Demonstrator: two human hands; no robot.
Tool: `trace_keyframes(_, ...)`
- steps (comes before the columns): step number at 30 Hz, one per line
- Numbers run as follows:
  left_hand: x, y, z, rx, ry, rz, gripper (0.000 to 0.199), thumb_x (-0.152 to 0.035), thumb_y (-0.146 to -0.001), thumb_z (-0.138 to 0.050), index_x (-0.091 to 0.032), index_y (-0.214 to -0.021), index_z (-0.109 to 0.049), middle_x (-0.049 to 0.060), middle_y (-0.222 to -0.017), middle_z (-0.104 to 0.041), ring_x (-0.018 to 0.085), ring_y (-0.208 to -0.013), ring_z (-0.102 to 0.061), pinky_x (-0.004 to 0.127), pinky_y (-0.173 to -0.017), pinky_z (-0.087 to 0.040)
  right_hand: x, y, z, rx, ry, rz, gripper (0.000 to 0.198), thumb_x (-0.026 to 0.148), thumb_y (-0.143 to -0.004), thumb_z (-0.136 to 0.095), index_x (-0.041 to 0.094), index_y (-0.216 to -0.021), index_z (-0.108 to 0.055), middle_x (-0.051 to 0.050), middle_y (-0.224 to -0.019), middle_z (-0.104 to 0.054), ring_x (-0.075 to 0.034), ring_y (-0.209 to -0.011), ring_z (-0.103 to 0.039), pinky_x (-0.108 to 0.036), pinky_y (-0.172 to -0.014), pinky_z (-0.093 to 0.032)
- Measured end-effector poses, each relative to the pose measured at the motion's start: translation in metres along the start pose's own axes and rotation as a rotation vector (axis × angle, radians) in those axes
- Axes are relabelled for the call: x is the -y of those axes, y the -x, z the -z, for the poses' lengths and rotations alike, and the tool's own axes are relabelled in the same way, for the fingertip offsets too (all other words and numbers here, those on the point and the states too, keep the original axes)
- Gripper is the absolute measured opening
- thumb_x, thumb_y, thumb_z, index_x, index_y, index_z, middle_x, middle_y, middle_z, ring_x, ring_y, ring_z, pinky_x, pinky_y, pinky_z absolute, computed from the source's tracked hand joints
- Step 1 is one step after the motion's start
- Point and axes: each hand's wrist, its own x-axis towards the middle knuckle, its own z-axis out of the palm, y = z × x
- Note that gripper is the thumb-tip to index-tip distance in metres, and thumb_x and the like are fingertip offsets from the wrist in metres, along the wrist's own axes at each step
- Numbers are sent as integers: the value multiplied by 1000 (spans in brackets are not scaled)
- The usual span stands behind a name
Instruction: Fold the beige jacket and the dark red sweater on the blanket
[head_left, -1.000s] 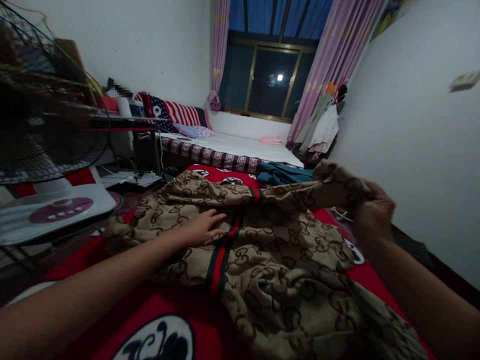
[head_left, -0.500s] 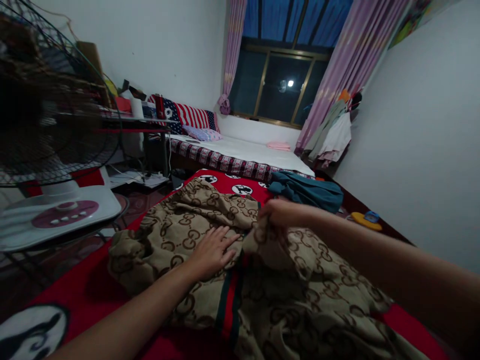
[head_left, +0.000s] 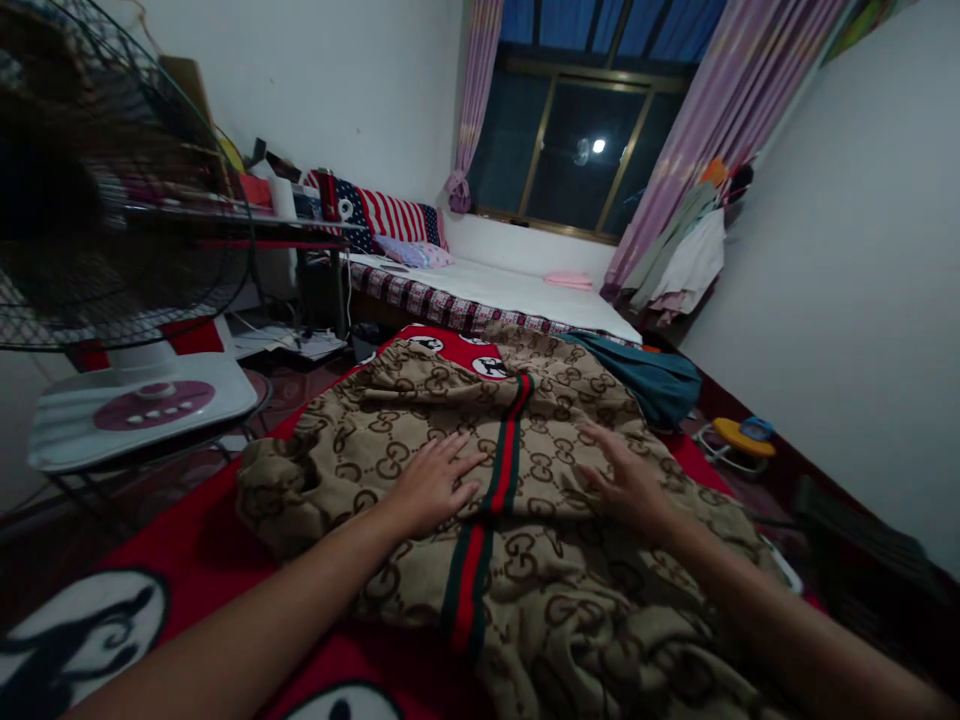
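A tan garment (head_left: 551, 455) with a brown monogram pattern and a green-red-green stripe lies spread across a red cloth (head_left: 195, 560). Gathered, elastic-looking edges show on its left side, and its near right part is bunched up. My left hand (head_left: 435, 485) lies on the fabric left of the stripe, fingers spread. To the right of the stripe is my right hand (head_left: 626, 485), its fingers apart and nothing held; whether it touches the fabric I cannot tell. A dark teal cloth (head_left: 660, 380) lies at the far right, partly beneath the garment.
On the left a fan (head_left: 112, 200) stands close by, its blades blurred. Behind are a bed (head_left: 495, 285) with pillows and a cluttered desk (head_left: 292, 235). A yellow stool (head_left: 742, 437) stands at the right, near hanging clothes (head_left: 686, 255).
My right hand has let go of the pinched fabric and moved right and down. The garment's far right part now lies unfolded, with its stripe showing. My left hand stays in about the same place.
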Motion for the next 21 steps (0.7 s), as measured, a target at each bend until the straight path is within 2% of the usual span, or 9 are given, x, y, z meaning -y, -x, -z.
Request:
trace_keyframes(3, 0, 1, 3, 20, -1, 5, 48, -47, -93, -46, -34, -139, -49, 4, -154, -34, 25, -142, -31, 46, -116, -23, -22, 70, -7, 66, 115, -30, 42, 44, -90, -49, 21, -124, -59, -14, -143, -48, -29, -135, -42, -50, -109, -37)
trace_keyframes(6, -2, 1, 3, 37, -4, 1, 49, -46, -93, -45, -32, -139, -48, 5, -154, -34, 24, -142, -29, 46, -117, -21, -41, 112, -9, 73, 254, -21, 47, 48, -90, -46, 25, -130, -57, -11, -145, -48, -32, -137, -37, -56, -107, -37)
trace_keyframes(10, -2, 3, 2, 61, 6, 30, 52, -46, -94, -42, -27, -142, -44, 8, -155, -32, 25, -143, -27, 47, -117, -20, -50, 136, -11, 14, 379, 7, 50, 50, -91, -41, 29, -135, -52, -6, -146, -46, -33, -137, -38, -57, -103, -41)
trace_keyframes(12, 2, 6, 9, 110, 28, 15, 54, -47, -94, -42, -25, -143, -43, 9, -155, -31, 26, -143, -27, 47, -116, -22, -50, 140, -12, 5, 383, 28, 50, 50, -92, -40, 30, -136, -51, -5, -145, -47, -32, -136, -40, -55, -103, -43)
trace_keyframes(15, 18, 18, 39, 175, 68, -16, 47, -43, -91, -48, -22, -133, -56, 10, -144, -48, 24, -134, -44, 37, -111, -34, -50, 140, -12, -13, 347, 57, 49, 49, -92, -41, 28, -135, -52, -4, -144, -49, -31, -135, -42, -53, -104, -43)
trace_keyframes(17, 35, 33, 69, 108, 8, 85, 38, -37, -89, -49, -22, -119, -66, 9, -132, -60, 22, -123, -54, 32, -105, -39, -50, 139, -12, -38, 314, 67, 48, 49, -91, -42, 26, -131, -55, -5, -142, -51, -31, -134, -42, -53, -105, -42)
trace_keyframes(18, 46, 41, 83, 30, -73, 178, 36, -35, -88, -49, -22, -116, -68, 9, -131, -60, 23, -121, -54, 33, -104, -40, -50, 139, -13, -51, 300, 64, 47, 49, -91, -42, 25, -129, -57, -6, -141, -52, -31, -134, -43, -53, -106, -41)
trace_keyframes(20, 67, 60, 107, -121, -261, 380, 46, -39, -85, -52, -23, -127, -59, 10, -136, -55, 28, -125, -49, 39, -104, -39, -49, 138, -14, -74, 278, 52, 46, 50, -90, -43, 25, -125, -60, -6, -139, -55, -31, -132, -45, -53, -106, -42)
trace_keyframes(21, 76, 69, 116, -135, -312, 495, 56, -43, -82, -55, -21, -134, -53, 12, -136, -54, 31, -124, -49, 41, -101, -40, -49, 138, -14, -83, 269, 46, 46, 50, -89, -44, 24, -123, -61, -6, -137, -56, -31, -132, -46, -53, -105, -42)
